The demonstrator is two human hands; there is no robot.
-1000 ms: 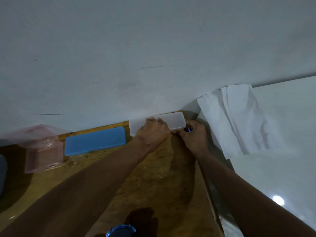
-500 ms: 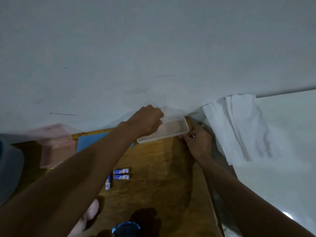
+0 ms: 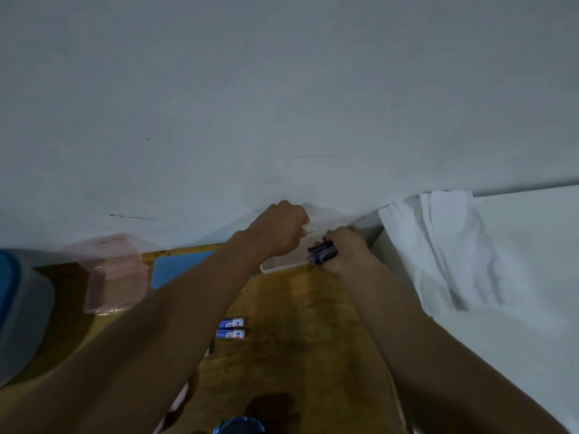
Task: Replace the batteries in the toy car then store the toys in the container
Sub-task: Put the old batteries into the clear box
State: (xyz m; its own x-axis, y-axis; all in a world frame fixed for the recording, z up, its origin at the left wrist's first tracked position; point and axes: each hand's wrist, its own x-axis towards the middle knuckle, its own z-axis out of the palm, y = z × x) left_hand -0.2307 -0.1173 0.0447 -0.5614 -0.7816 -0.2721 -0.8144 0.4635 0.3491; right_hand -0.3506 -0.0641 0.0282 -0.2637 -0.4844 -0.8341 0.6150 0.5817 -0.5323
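**Wooden table against a pale wall, batteries in my right hand**

A pale wall (image 3: 282, 89) fills the view above the wooden table (image 3: 297, 339). At the table's far edge sits a small white box (image 3: 282, 265). My left hand (image 3: 279, 230) is curled round the edge of its clear lid (image 3: 322, 214), which stands raised over the box against the wall. My right hand (image 3: 347, 255), just beside the box's right end, grips a few dark batteries (image 3: 322, 252).

Two blue-and-white batteries (image 3: 232, 328) lie side by side on the table, nearer me. A shiny blue object (image 3: 239, 426) is cut off at the bottom edge, and I cannot tell what it is.

To the left are a flat blue slab (image 3: 178, 266), a pink clear box (image 3: 116, 277) and, at the frame's edge, a grey container (image 3: 22, 314) with a blue lid. Crumpled white paper (image 3: 438, 245) lies on the right.
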